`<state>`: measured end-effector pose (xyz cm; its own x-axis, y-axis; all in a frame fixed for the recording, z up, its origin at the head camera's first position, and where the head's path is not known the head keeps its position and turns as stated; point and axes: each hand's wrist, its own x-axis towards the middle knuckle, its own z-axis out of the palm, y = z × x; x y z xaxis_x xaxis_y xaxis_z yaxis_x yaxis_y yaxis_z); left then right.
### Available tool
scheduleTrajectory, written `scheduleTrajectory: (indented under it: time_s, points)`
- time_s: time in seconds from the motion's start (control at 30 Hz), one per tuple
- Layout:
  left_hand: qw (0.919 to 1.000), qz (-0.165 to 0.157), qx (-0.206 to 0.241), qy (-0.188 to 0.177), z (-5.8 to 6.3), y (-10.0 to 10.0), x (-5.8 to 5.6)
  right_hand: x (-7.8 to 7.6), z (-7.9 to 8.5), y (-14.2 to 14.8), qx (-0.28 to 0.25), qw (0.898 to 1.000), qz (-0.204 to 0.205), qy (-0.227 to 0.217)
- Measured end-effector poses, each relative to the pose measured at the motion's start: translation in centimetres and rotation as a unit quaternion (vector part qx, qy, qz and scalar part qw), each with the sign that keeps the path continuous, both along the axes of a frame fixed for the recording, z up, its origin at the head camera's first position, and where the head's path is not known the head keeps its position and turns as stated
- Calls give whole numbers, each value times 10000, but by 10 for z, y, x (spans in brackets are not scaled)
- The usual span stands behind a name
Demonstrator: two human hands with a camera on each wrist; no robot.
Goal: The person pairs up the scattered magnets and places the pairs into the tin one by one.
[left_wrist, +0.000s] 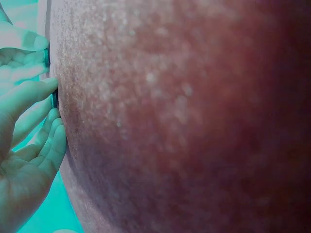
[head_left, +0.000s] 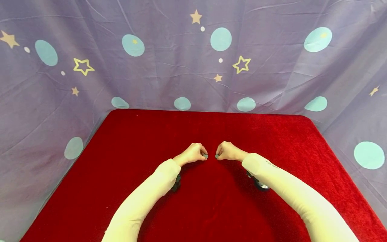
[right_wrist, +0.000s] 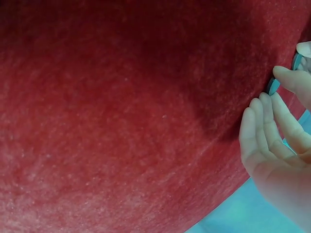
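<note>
Near the middle of the red cloth, my left hand (head_left: 195, 152) pinches a small grey-green disc (head_left: 206, 156) between thumb and fingers. Facing it across a narrow gap, my right hand (head_left: 228, 151) pinches a second disc (head_left: 216, 156) of like size and colour. In the right wrist view, the right hand's disc (right_wrist: 273, 86) shows its thin edge between thumb and fingertips, close to the cloth. Beyond it the other disc (right_wrist: 297, 61) shows in the left fingers. From the left wrist, the left hand's disc (left_wrist: 54, 99) is a dark sliver, mostly hidden.
A red velvety cloth (head_left: 169, 131) covers the table. Behind it and at both sides hangs a purple curtain (head_left: 181, 60) with stars and pale ovals. Dark wrist devices (head_left: 176, 183) sit under both cream sleeves.
</note>
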<state>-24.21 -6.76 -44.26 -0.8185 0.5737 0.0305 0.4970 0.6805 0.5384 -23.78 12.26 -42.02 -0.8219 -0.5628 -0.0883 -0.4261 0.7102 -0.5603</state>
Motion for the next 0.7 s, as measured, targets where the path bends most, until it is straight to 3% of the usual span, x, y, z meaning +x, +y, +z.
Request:
scheduleTrajectory:
  time_s: [0.7]
  points:
    - [9999,-75,-7,-133,1,12,2,-2,-6,-9,162,9998,-57,70]
